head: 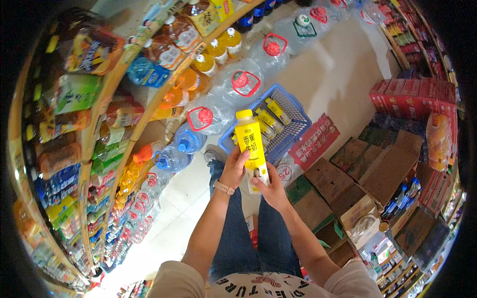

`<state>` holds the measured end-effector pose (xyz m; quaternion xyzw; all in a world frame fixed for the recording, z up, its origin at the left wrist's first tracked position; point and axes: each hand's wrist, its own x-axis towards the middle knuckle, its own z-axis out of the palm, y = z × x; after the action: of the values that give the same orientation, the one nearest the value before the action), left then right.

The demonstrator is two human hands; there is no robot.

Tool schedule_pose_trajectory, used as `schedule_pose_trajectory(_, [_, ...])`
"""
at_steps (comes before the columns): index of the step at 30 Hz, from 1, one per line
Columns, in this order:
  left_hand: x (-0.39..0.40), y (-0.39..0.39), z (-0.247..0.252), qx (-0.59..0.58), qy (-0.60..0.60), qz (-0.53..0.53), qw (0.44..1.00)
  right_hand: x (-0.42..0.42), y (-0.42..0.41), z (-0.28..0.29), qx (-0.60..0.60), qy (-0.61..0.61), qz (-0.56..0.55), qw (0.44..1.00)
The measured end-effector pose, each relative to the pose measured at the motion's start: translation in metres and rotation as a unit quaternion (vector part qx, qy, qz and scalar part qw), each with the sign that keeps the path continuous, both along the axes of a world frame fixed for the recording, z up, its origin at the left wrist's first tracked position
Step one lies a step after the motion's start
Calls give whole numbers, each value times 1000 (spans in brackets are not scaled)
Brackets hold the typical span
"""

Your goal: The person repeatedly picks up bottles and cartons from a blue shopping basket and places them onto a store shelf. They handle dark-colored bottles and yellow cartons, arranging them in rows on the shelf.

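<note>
A yellow and white milk drink bottle (253,143) with a yellow cap is held upright before me, its printed label facing me. My left hand (234,169) grips its left side, thumb across the front. Lower down, my right hand (272,188) holds the bottle's right side near the base, thumb on the label. Behind the bottle, a blue plastic shopping basket (294,139) rests on the floor. Several similar yellow bottles (269,121) lie inside it; the held bottle hides part of the basket.
Large clear water jugs (238,83) with red handles line the floor along the left shelves (149,104), which hold many drink bottles. Cardboard boxes (328,182) pile up on the right, beside a red printed sheet (313,143). Red cartons (411,97) stand farther back.
</note>
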<state>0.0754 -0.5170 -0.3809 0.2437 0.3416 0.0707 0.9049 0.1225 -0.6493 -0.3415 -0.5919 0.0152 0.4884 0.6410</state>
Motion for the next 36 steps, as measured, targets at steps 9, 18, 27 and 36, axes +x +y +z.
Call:
schedule_pose_trajectory(9, [-18, 4, 104, 72, -29, 42, 996, -8, 1, 84, 17, -77, 76, 994])
schedule_pose_trajectory(18, [-53, 7, 184, 79, -68, 105, 989, -26, 11, 176, 54, -131, 126, 982])
schedule_pose_trajectory(27, [-84, 5, 246, 121, -109, 177, 971, -48, 16, 223, 114, -131, 157, 972])
schedule_pose_trajectory(36, [-109, 15, 297, 178, -112, 215, 954, -66, 32, 274, 155, -165, 197, 954])
